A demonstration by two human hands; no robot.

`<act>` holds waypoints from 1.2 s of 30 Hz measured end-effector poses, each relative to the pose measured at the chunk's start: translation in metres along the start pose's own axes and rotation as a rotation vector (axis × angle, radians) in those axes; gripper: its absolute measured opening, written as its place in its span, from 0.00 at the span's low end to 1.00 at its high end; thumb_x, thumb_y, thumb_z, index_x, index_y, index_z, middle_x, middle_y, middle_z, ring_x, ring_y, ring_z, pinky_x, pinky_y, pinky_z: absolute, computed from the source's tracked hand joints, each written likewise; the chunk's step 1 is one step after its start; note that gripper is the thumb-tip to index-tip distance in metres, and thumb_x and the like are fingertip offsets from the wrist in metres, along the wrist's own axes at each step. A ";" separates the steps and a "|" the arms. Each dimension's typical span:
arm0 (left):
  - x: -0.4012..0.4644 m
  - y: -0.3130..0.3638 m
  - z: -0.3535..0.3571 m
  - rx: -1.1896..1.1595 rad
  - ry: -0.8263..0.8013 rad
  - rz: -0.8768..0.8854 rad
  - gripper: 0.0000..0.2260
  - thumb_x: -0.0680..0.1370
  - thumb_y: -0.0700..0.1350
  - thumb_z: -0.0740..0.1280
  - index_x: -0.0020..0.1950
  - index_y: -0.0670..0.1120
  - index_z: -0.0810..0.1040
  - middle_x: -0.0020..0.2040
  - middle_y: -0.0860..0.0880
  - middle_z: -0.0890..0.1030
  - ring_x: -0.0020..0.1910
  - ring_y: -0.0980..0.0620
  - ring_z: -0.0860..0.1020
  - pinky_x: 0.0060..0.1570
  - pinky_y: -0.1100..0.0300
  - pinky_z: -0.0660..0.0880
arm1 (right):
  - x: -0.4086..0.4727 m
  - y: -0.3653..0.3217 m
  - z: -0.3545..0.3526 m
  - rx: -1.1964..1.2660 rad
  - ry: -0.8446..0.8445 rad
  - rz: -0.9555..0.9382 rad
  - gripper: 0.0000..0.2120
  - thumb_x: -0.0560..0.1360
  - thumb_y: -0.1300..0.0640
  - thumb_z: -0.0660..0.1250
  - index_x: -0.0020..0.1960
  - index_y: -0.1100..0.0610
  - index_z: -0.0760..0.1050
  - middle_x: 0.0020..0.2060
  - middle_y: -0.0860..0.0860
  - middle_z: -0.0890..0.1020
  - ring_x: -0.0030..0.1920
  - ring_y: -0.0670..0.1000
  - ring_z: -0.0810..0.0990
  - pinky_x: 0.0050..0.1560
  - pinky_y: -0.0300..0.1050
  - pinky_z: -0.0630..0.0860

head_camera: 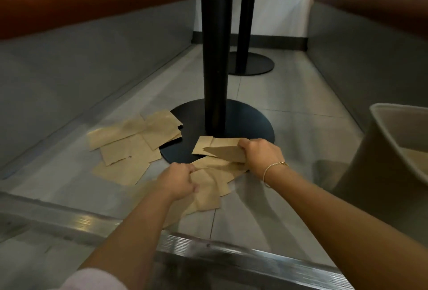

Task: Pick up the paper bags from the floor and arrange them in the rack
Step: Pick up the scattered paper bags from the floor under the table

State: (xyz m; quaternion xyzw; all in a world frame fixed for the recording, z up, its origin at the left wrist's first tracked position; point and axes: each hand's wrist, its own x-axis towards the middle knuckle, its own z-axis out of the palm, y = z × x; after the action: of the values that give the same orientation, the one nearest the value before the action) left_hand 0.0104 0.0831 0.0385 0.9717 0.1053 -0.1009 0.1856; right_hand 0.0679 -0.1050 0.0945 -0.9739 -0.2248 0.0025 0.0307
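Here, left hand (179,182): grasping paper bags (206,188) before the table base (243,118).
Right hand (260,154): pinching another bag (222,148) over that base.

Dim indoor light, soft arm shadows on floor (254,208), glare on metal strip (97,220), wide-angle edge warp.
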 end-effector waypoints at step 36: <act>-0.076 0.207 -0.133 -0.474 0.574 0.288 0.02 0.79 0.43 0.64 0.50 0.49 0.71 0.46 0.50 0.74 0.46 0.52 0.73 0.44 0.57 0.70 | -0.132 0.146 -0.232 0.263 0.405 0.665 0.23 0.75 0.59 0.63 0.68 0.57 0.64 0.64 0.60 0.71 0.66 0.62 0.68 0.63 0.53 0.68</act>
State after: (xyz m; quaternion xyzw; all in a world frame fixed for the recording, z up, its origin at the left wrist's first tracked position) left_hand 0.0085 -0.0669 0.2478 0.8955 0.0360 0.2288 0.3800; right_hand 0.0174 -0.3074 0.3159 -0.9621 0.1152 -0.1507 0.1961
